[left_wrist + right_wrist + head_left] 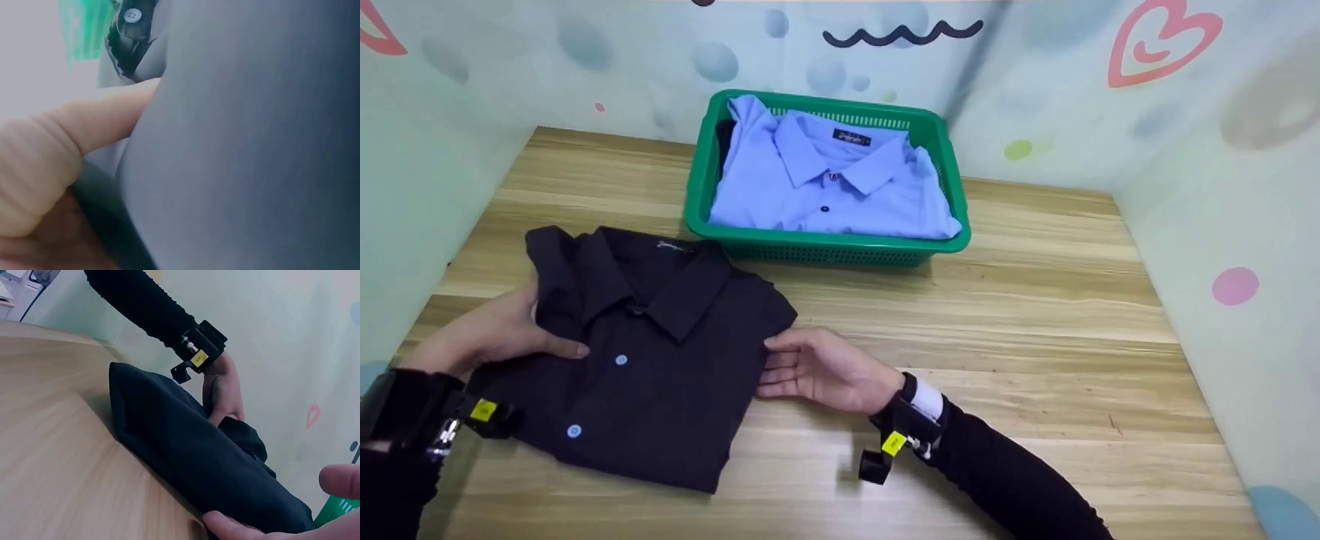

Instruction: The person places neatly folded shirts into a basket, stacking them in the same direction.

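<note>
A folded black button-up shirt [675,390] with pale buttons lies on the wooden table, collar toward the basket. My left hand [506,330] grips its left side, the thumb over the front and the other fingers hidden by cloth. In the left wrist view, grey-looking fabric [242,146] covers the thumb's tip. My right hand [829,371] is at the shirt's right edge with fingers extended, fingertips right against the cloth. The right wrist view shows its thumb raised apart from the fingers [228,527], which touch the lower edge of the shirt.
A green plastic basket [829,251] stands behind the shirt, near the back wall. In it lies a folded light blue shirt [855,206], with something dark beside it at the left. Patterned walls [1035,97] enclose the wooden tabletop [1035,337] at the back and sides.
</note>
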`<state>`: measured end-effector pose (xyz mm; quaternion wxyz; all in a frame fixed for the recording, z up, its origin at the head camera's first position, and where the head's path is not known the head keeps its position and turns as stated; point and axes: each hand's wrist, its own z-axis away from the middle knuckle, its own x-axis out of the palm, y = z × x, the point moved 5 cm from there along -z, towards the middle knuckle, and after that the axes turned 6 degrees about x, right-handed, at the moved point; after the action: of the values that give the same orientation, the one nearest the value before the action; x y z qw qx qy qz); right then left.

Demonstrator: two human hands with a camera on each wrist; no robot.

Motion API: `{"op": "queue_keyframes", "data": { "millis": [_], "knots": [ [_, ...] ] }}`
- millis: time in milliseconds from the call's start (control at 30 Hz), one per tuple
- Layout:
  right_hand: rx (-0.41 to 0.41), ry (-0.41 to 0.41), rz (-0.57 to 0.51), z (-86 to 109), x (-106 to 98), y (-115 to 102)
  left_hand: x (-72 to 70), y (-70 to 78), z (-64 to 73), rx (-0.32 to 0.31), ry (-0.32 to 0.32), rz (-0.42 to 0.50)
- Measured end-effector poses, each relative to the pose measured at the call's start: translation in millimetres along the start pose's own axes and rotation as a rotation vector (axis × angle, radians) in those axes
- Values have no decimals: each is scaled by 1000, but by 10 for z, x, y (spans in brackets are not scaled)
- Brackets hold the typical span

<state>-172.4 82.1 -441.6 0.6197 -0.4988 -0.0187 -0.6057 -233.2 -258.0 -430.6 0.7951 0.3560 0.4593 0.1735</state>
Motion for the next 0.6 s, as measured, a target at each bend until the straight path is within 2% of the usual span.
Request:
{"op": "queue_keyframes", "data": {
  "millis": [100, 233, 333, 433, 600],
  "knots": [
    [19, -11, 13, 11, 27, 49, 99, 87, 12, 48, -15, 4],
    [11, 2, 21, 65, 20, 60, 234, 277, -8, 102, -41, 31],
    [-15, 33, 37, 116, -31, 43, 323, 408, -16, 107, -75, 70],
    [-32, 75, 43, 171, -134, 21, 425, 517, -25, 106, -143, 188],
    [-30, 159, 45, 266, -384, -14, 671, 653, -38, 119, -264, 445]
  ]
}}
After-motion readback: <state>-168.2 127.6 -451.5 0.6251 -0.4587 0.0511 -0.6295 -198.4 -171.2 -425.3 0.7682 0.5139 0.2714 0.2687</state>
